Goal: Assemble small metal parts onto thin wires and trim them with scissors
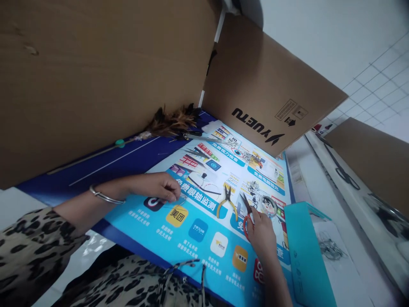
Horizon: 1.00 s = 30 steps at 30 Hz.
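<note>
Flanking the poster (188, 248) beneath the scissors (246, 203) stand cardboard panels (249, 81) (one lettered YUETU).

Two bare hands, one left hand (168, 188) and one right hand (262, 230), were pictured over one printed poster (188, 256) bearing six visible app icons (177, 215). The scene also held one pair of scissors (245, 202), one pair of pliers (227, 194), one feather duster (174, 121), one turquoise box (302, 253), three cardboard panels (255, 94) and one bracelet (107, 197). Wire pieces (330, 248) lay too tangled to count.
</note>
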Available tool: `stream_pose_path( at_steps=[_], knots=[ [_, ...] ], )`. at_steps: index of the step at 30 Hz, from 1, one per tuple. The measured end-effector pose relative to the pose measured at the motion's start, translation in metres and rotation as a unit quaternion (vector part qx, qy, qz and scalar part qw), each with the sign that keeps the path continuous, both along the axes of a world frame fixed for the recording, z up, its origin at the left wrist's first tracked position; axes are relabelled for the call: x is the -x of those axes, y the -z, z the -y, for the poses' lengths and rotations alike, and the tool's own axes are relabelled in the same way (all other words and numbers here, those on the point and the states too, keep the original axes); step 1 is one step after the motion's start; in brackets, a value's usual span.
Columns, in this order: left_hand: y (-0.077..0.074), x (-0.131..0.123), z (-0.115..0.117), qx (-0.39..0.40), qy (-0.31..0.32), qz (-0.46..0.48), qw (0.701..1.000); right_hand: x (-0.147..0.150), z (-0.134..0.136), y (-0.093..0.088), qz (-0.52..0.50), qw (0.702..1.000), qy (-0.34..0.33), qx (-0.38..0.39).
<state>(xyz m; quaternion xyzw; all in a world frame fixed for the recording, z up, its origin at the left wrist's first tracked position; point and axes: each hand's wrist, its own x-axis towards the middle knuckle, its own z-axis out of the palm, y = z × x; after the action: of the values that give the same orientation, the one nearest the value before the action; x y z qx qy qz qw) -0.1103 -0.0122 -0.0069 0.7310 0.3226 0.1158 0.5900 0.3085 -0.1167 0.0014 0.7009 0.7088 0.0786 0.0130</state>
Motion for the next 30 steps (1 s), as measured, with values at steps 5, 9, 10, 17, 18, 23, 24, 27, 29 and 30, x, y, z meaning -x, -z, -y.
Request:
stream_pose_path(
  at_steps=[5,9,10,17,18,23,24,27,29,30],
  knots=[
    [-0.003,-0.005,0.002,-0.094,0.008,0.002,0.996,-0.001,-0.002,0.0,0.011,1.0,-0.005,0.005],
    [-0.002,-0.006,0.003,-0.13,0.015,-0.01,0.991,-0.001,-0.003,0.001,0.017,1.0,-0.008,0.005],
    [-0.001,-0.006,0.003,-0.138,0.018,-0.014,0.99,-0.002,-0.004,0.001,0.017,1.0,-0.009,0.006],
    [0.012,-0.001,-0.004,-0.157,0.055,-0.002,0.986,-0.003,-0.004,-0.002,0.014,1.0,-0.019,0.011],
    [0.012,0.0,-0.004,-0.157,0.055,0.0,0.986,-0.002,-0.004,-0.003,0.016,1.0,-0.019,0.012],
    [0.004,-0.002,-0.001,-0.153,0.05,-0.003,0.987,-0.002,-0.003,-0.004,0.022,0.999,-0.022,0.017],
    [0.003,-0.002,-0.001,-0.153,0.049,-0.003,0.987,-0.002,-0.003,-0.003,0.022,0.999,-0.022,0.018],
    [0.001,-0.002,0.0,-0.149,0.045,-0.003,0.988,-0.002,-0.002,-0.003,0.019,0.999,-0.02,0.018],
    [0.002,-0.002,0.0,-0.148,0.043,-0.005,0.988,-0.002,-0.002,-0.004,0.018,1.0,-0.02,0.015],
    [0.003,-0.002,0.0,-0.148,0.042,-0.008,0.988,-0.002,-0.002,-0.004,0.018,1.0,-0.02,0.013]
  ],
)
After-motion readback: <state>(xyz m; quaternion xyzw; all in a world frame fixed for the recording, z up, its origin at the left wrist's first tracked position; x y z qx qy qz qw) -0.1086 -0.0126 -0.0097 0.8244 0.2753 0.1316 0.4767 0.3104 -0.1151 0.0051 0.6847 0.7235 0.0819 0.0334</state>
